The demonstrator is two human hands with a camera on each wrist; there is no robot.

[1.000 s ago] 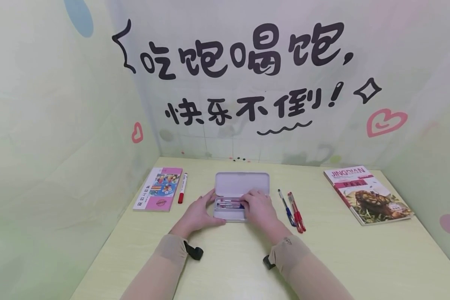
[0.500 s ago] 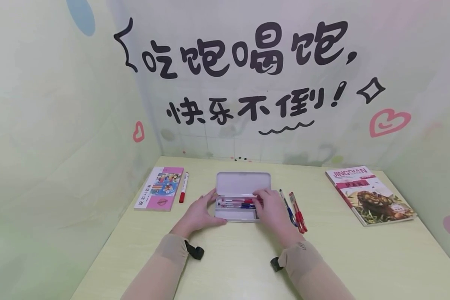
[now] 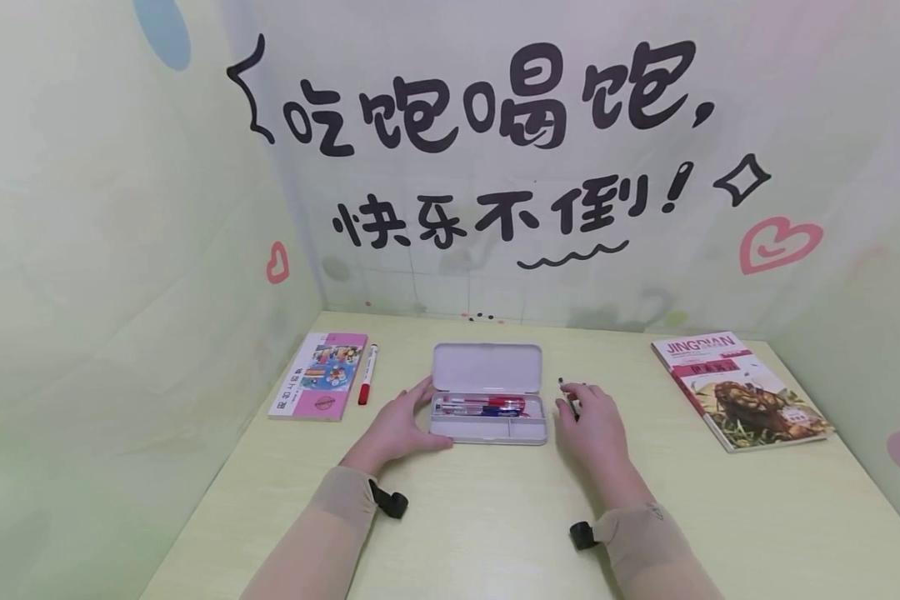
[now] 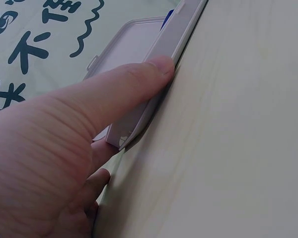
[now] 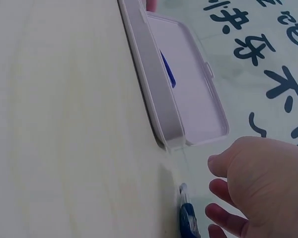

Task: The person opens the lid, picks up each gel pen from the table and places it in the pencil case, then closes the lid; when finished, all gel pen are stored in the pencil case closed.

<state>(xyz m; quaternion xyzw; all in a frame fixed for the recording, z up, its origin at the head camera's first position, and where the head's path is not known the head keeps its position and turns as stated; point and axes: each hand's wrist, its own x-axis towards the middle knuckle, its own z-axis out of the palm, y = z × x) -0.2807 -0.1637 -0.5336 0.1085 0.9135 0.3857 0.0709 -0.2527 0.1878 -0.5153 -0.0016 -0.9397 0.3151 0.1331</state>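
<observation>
At the left of the counter (image 3: 495, 517), a pink-edged book (image 3: 318, 379) is laid with a white-and-red marker (image 3: 368, 375) just beside it. The left end of the open pencil case (image 3: 487, 368) is grasped by the left hand (image 3: 397, 425), its thumb pressed on the near wall, presumably so that sliding is prevented; some of its fingertips are hidden. Red and blue pens (image 3: 495, 406) are laid lengthwise in the rear compartment, probably because the long slot suits them; their number cannot be made out. To the right, a loose blue pen (image 5: 189, 220) is partly covered by the right hand (image 3: 592, 425), by whose loosely bent fingers nothing appears to be gripped; the pen is cut off in the right wrist view. At far right, a magazine (image 3: 742, 392) is placed.
</observation>
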